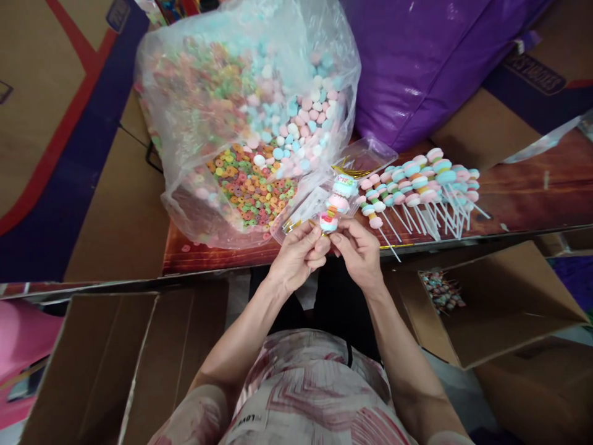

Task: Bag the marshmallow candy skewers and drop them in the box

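Observation:
A candy skewer (337,203) in a clear printed wrapper points away from me, just past the table's front edge. Pink, white and blue marshmallows show in it, with small coloured rings between. My left hand (300,254) is closed, pinching the gathered base of the wrapper. From the other side, the fingers of my right hand (359,252) pinch the same spot, where a bit of gold shows. The skewer's stick is hidden by my hands. Just beyond lies a clear plastic tray (374,153) with gold twist ties (354,171).
Unwrapped candy skewers (419,179) lie piled at right, white sticks toward me. A large clear bag (250,37) holds marshmallows and coloured rings. Behind stands a purple bag (426,68). Below right, an open carton (519,309) holds wrapped candies (442,290); another carton (102,364) stands at left.

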Demonstrator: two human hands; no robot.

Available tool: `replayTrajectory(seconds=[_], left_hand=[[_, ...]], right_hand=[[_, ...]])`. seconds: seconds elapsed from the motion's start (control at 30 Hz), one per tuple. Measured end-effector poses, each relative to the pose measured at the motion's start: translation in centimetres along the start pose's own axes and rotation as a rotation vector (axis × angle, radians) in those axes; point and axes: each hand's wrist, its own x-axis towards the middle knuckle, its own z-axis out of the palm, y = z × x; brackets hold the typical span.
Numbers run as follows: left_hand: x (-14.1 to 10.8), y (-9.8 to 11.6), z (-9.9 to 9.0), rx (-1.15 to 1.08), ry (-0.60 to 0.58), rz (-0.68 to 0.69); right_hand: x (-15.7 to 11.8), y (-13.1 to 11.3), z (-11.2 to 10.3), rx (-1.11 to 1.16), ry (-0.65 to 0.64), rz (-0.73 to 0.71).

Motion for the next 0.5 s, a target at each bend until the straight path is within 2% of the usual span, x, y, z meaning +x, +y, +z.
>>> replayTrajectory(seconds=[0.1, 0.17, 0.23, 0.4, 0.47, 0.5], left_hand=[[0.2, -0.7, -0.1, 0.083, 0.005, 0.085], [0.2, -0.8, -0.2, 0.098, 0.005, 0.094], [0.0, -0.6, -0.2, 0.072, -0.024, 0.043], [-0.8, -0.1, -0.2, -0.027, -0.149, -0.216], [-0.8, -0.2, -0.3, 0.021, -0.159, -0.207], [-0.8, -0.4, -0.3, 0.065, -0.135, -0.154]], right_hand=[[0.0, 0.4, -0.4, 0.059, -0.01, 0.041], [-0.2, 0.3, -0.4, 0.068, -0.015, 0.048], [-0.3, -0.1, -0.4, 0.052, -0.028, 0.041], [-0.3, -1.3, -1.0, -0.027, -0.125, -0.023], [-0.3, -1.2, -1.2, -0.136, -0.161, -0.076], [-0.2, -1.0, -1.2, -0.195, -0.162, -0.11]])
